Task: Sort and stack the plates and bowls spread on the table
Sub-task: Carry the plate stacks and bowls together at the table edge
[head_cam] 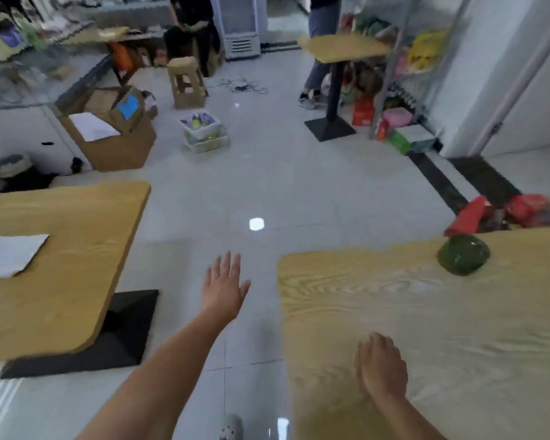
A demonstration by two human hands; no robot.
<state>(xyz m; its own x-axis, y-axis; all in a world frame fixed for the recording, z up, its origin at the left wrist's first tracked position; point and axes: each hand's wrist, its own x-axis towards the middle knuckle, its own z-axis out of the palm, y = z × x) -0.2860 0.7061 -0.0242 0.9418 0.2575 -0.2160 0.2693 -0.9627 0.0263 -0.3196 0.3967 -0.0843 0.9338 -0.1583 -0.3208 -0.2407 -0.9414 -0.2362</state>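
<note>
Green bowl (463, 255) rests on wooden table (426, 315); left hand (224, 289) and right hand (381, 366) spread wide, empty.

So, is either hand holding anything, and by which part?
Nothing is held. The left hand is spread open above the floor; the right hand is empty over the wooden table.

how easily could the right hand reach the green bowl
Probably yes: the right hand is open over the table, and only bare wood lies between it and the green bowl near the far edge.
</note>
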